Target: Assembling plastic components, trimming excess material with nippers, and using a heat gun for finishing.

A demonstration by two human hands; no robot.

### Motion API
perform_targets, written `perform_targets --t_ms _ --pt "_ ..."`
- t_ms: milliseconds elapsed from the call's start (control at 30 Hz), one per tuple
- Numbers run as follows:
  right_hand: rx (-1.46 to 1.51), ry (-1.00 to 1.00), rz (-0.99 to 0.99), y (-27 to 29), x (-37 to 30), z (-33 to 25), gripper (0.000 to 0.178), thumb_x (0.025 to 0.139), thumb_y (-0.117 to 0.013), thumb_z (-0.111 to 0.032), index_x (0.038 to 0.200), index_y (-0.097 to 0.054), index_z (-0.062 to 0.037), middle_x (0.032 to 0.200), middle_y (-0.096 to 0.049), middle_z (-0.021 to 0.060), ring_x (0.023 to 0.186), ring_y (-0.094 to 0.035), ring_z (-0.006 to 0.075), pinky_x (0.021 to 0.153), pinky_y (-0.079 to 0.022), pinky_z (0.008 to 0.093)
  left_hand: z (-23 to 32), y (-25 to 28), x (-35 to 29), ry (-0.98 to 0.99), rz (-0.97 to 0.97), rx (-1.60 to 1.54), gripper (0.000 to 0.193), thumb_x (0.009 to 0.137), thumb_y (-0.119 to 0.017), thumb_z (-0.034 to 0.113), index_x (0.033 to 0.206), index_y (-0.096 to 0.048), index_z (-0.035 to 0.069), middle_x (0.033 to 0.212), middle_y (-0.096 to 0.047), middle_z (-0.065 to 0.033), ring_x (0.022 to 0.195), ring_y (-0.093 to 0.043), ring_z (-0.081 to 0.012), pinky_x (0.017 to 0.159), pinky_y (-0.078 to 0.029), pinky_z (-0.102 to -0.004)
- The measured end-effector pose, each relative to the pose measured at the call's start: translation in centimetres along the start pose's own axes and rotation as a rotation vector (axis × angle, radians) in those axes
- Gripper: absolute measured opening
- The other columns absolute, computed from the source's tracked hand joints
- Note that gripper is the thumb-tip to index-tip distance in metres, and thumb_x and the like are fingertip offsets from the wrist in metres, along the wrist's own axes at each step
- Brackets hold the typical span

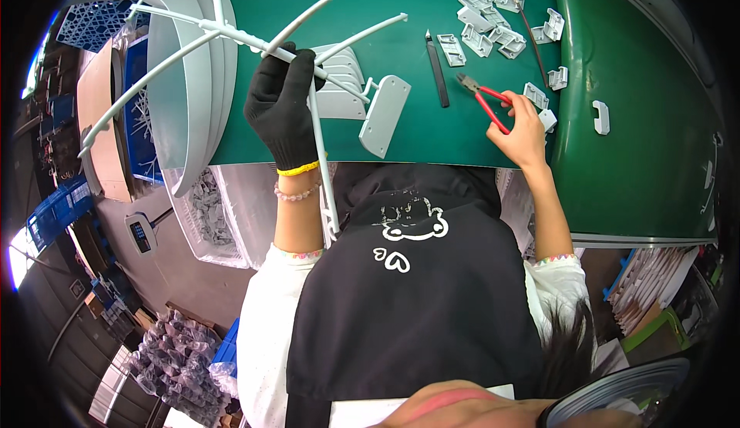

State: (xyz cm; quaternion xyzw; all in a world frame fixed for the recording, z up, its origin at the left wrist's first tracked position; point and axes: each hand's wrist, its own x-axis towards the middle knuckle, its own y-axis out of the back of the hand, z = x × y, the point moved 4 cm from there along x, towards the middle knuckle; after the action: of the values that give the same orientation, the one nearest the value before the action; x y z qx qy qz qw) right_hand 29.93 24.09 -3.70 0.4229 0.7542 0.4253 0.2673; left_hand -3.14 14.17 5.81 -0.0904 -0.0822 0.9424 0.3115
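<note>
My left hand (285,104), in a black glove with a yellow cuff edge, is closed round a pale grey plastic sprue (250,40) with several long branches. One branch hangs past my wrist towards my apron. Close to the right end of the sprue is a flat pale plate (385,116); whether the two are joined I cannot tell. My bare right hand (521,131) grips red-handled side cutters (492,108), their jaws pointing up and left, apart from the sprue. Behind my glove several pale flat plates (339,93) lie in an overlapping row on the green table.
A black craft knife (437,70) lies between my hands. Several small grey moulded parts (489,23) and a thin rod (526,31) are at the right. Large curved pale pieces (189,66) stand at the left edge. Below them is a clear bin (239,224) of grey scraps.
</note>
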Motion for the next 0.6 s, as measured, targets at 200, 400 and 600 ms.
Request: perform_targets --t_ms 200,400,600 --pt "0.239 0.109 0.098 4.0 0.6 -6.6 0.052 0.065 -0.076 -0.014 0.115 -0.060 -0.0045 0.094 -0.061 0.0083 0.080 -0.058 0.0201 0.074 -0.050 0.0326 -0.1 -1.5 -1.4 -0.201 -0.037 0.162 0.012 0.084 -0.070 -0.004 0.095 -0.067 -0.004 0.080 -0.067 -0.0026 0.071 -0.059 -0.0078 0.066 -0.047 -0.0217" --pt "0.212 0.277 0.091 4.5 1.0 -9.5 0.056 0.063 -0.078 -0.015 0.114 -0.061 -0.0032 0.101 -0.064 0.0111 0.091 -0.062 0.0268 0.077 -0.051 0.0353 0.3 -3.1 -2.6 -0.256 -0.084 0.260 0.012 0.080 -0.075 -0.001 0.090 -0.068 -0.002 0.076 -0.067 -0.0021 0.069 -0.059 -0.0068 0.064 -0.048 -0.0222" --pt "0.160 0.249 0.045 3.6 0.8 -9.6 0.055 0.063 -0.078 -0.018 0.114 -0.061 -0.0032 0.106 -0.063 0.0113 0.097 -0.060 0.0303 0.084 -0.049 0.0392 0.2 -3.6 -2.9 -0.279 -0.117 0.264 0.012 0.080 -0.075 0.000 0.090 -0.068 -0.001 0.076 -0.067 -0.0023 0.068 -0.059 -0.0068 0.063 -0.047 -0.0216"
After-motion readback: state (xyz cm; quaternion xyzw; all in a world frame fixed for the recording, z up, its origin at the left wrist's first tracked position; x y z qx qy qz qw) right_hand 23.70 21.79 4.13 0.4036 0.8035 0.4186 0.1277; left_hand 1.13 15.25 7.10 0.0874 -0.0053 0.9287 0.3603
